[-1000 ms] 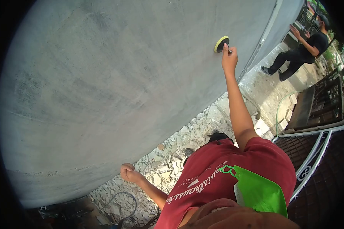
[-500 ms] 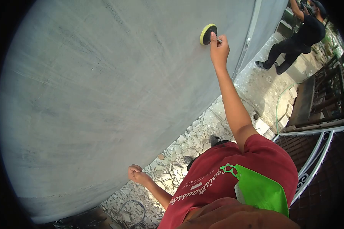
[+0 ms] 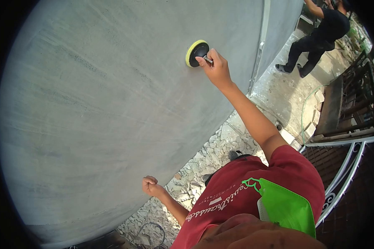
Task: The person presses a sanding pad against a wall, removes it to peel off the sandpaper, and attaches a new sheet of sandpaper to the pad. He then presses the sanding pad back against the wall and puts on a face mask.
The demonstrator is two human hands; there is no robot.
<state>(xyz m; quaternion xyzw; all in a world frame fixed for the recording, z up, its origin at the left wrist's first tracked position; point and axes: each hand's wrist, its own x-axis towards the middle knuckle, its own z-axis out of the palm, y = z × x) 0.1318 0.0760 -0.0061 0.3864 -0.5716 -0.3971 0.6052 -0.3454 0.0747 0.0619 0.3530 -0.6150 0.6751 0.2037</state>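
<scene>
1. Yellow-edged pad (image 3: 199, 50) stands against the grey wall (image 3: 112, 124), above the middle of my view; its wall-side face is hidden.
2. My right fingers (image 3: 213, 54), nearly closed, pinch the pad's metal shank (image 3: 208, 60); some fingertips are out of sight.
3. My left fingers (image 3: 149, 181) curl into a fist; the palm is hidden, so I cannot tell whether they hold anything.
4. That shank is partly covered by my grip.
</scene>
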